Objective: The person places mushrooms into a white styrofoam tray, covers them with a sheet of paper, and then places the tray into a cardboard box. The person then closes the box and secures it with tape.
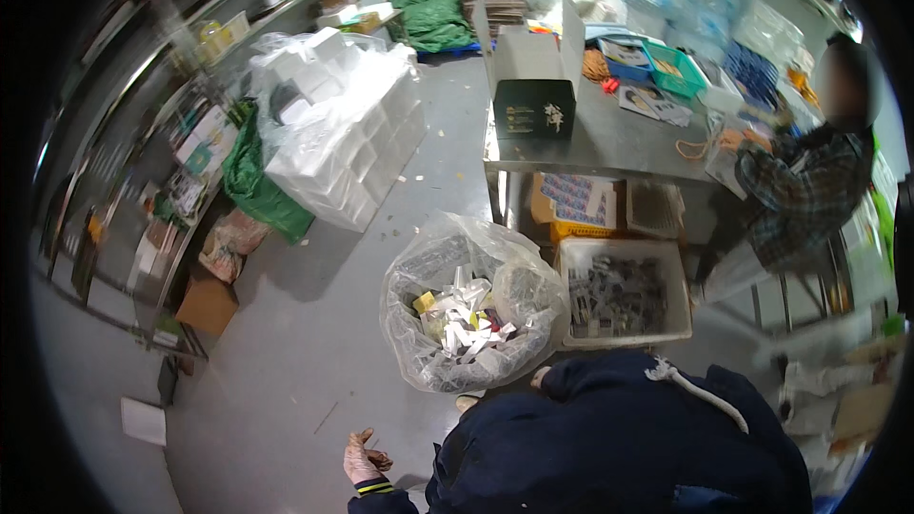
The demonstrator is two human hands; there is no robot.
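Observation:
My left hand [365, 457] hangs low over the floor at the bottom, left of my dark jacket. Its fingers are apart and partly curled, with nothing seen in them. A small pale tip shows at the jacket's front edge; whether it is my right hand or a shoe, I cannot tell. Ahead of me on the floor stands a clear plastic bag [403, 300], open at the top, with white and yellow scraps [468, 321] inside. Touching or close to its right side is a white plastic bin [680, 325] of small grey and clear pieces [618, 296].
A metal table [607, 150] bears an open-flapped dark box [534, 108], baskets and printed sheets. At its right stands a person in a plaid shirt [821, 189]. Plastic-wrapped white boxes [346, 150] stand left of centre. Shelving lines the left; a cardboard box [207, 305] sits beside it.

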